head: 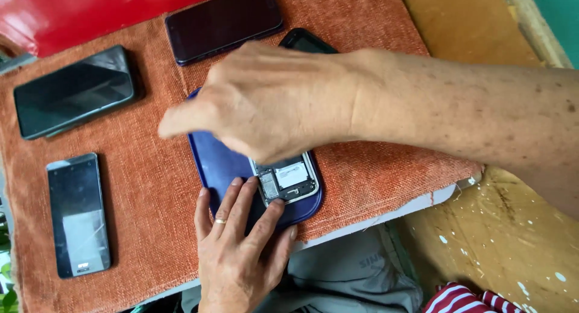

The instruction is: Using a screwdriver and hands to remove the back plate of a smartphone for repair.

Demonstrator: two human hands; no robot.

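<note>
pressing left hand (241, 252) and right hand (271, 102) on opened phone (288, 179).

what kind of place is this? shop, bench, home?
Likely an informal phone-repair bench, perhaps at home. An opened phone with its insides bared lies on a blue tray under both hands, four more phones lie around it on an orange cloth, and the wooden surface beside it is paint-spattered.

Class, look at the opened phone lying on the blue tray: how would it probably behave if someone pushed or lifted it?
The opened phone shows bare circuitry, so it is probably fragile to touch. It looks flat and rigid, unlikely to roll or flop. On the smooth blue tray it may slide when pushed, which may be why the left hand presses beside it.
</note>
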